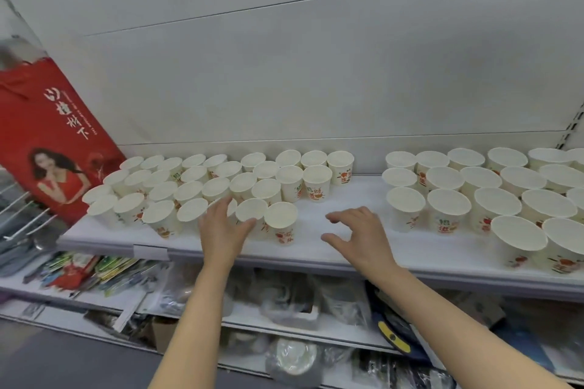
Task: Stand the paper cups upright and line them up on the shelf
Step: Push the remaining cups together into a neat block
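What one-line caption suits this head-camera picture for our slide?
Left hand touches a paper cup among upright cups on the shelf; right hand hovers empty.

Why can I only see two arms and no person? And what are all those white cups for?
The camera sits on the person's head and looks down, so you see only their own arms. The left hand touches a paper cup at the front of the left group of cups; I cannot tell whether it grips it. The right hand hovers over a bare stretch of the white shelf, fingers spread, holding nothing. Another group of cups stands on the right. All stand upright, in rough rows. A red bag leans at the left end.
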{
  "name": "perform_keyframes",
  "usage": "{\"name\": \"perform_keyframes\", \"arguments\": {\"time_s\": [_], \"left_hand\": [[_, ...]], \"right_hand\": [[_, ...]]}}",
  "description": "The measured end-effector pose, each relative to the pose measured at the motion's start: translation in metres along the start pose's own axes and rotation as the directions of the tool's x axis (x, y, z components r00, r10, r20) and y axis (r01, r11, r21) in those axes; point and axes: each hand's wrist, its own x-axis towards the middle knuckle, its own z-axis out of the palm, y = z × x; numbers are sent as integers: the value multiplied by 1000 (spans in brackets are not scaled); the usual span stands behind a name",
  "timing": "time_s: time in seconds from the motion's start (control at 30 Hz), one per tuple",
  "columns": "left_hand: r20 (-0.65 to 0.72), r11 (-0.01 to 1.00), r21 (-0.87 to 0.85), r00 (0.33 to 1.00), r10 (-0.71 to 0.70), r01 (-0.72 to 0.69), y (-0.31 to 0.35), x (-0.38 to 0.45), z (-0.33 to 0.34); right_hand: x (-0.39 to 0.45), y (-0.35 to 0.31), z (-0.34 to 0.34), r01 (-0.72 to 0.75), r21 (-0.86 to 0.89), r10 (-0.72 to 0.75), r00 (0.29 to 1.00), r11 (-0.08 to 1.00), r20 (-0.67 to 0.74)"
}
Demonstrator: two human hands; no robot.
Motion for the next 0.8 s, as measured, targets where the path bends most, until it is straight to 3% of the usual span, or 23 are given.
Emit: {"name": "perform_keyframes", "arguments": {"time_s": [0.1, 0.2, 0.3, 0.43, 0.53, 0.63, 0.73, 0.8], "left_hand": [[208, 957, 224, 968, 138, -185, 4, 18, -6], [346, 882, 354, 920, 185, -310, -6, 38, -6], [351, 843, 398, 909, 224, -362, -1, 46, 0], [333, 814, 395, 893, 304, -425, -3, 53, 5], [298, 864, 271, 890, 344, -424, -10, 57, 11], [238, 924, -63, 893, 381, -377, -6, 51, 11], [337, 866, -475, 877, 342, -155, 11, 32, 12], [447, 780, -626, 832, 330, 27, 22, 20, 22]], "right_hand": [[11, -21, 15, -73, 37, 68, 990, 997, 123], [27, -41, 38, -143, 33, 135, 974, 989, 184], [37, -45, 52, -205, 37, 190, 949, 978, 250], [44, -53, 73, -263, 97, 235, 944, 960, 230], [41, -57, 79, -300, 213, 265, 948, 930, 174], [29, -56, 69, -312, 371, 302, 950, 875, 86], [7, -43, 44, -296, 520, 363, 931, 801, -29], [-9, -30, 25, -304, 581, 428, 900, 755, -85]]}}
